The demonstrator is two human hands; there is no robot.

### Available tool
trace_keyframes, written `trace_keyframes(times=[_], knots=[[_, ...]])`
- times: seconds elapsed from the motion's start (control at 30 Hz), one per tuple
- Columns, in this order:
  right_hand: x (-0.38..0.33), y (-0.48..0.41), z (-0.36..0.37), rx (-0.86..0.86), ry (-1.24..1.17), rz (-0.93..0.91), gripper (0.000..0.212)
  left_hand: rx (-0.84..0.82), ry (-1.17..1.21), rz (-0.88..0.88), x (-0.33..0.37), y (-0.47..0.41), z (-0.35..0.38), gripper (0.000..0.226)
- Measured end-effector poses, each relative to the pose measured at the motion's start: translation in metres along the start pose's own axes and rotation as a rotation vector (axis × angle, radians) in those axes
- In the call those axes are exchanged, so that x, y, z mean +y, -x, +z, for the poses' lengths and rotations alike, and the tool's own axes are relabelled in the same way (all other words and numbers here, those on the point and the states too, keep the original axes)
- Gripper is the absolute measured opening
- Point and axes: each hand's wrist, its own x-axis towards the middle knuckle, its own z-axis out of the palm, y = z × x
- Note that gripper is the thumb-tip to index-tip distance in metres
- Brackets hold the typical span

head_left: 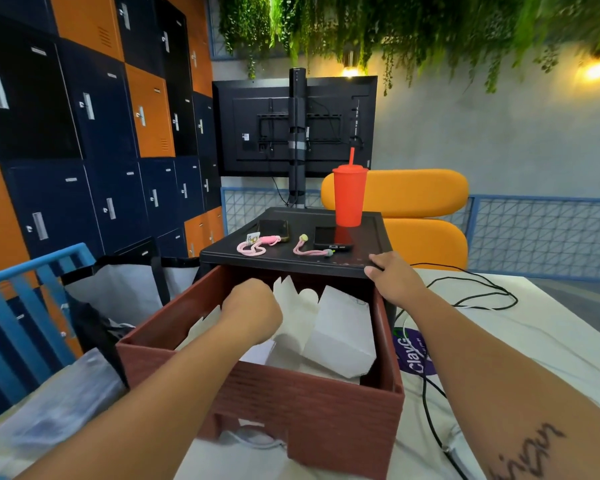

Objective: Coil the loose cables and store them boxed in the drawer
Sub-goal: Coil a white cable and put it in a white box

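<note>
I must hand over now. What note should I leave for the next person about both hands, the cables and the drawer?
Left hand: inside the open drawer, beside the white box; whether it holds anything is hidden.
Right hand: grips the front corner of the cabinet top.
Black cable: lies loose and uncoiled on the white cover, right of the drawer.
Done: drawer open.
To do: coil the cable, box it, put it in, close the drawer.

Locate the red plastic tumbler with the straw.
Head view, right of centre: the red plastic tumbler stands upright at the back right of the black cabinet top, just behind a black phone, with the orange chair beyond.
</note>
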Motion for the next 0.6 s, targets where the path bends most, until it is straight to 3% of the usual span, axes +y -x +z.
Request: trace_keyframes(times=[0.07,0.13,0.23,0.27,0.43,0.6], knots=[[0.000,0.002,0.000,-0.008,0.002,-0.003,0.045,0.019,0.059,-0.055,0.004,0.008,-0.014,0.027],[-0.002,0.006,0.000,-0.039,0.026,-0.010,0.046,-0.002,-0.071,0.036,-0.001,0.017,-0.021,0.033],[-0.007,0.016,-0.003,-0.027,0.002,-0.003,0.049,0.053,0.495,-0.060,-0.002,0.027,-0.040,0.017],[-0.011,0.021,-0.006,0.006,-0.031,-0.005,0.049,0.093,0.546,-0.041,-0.002,0.034,-0.046,0.012],[-0.028,0.059,-0.037,0.153,-0.281,-0.129,0.040,0.199,0.664,0.007,-0.004,0.062,-0.062,0.026],[-0.046,0.098,-0.077,-0.017,-0.620,-0.098,0.027,0.293,0.732,0.176,0.008,0.089,-0.070,0.027]])
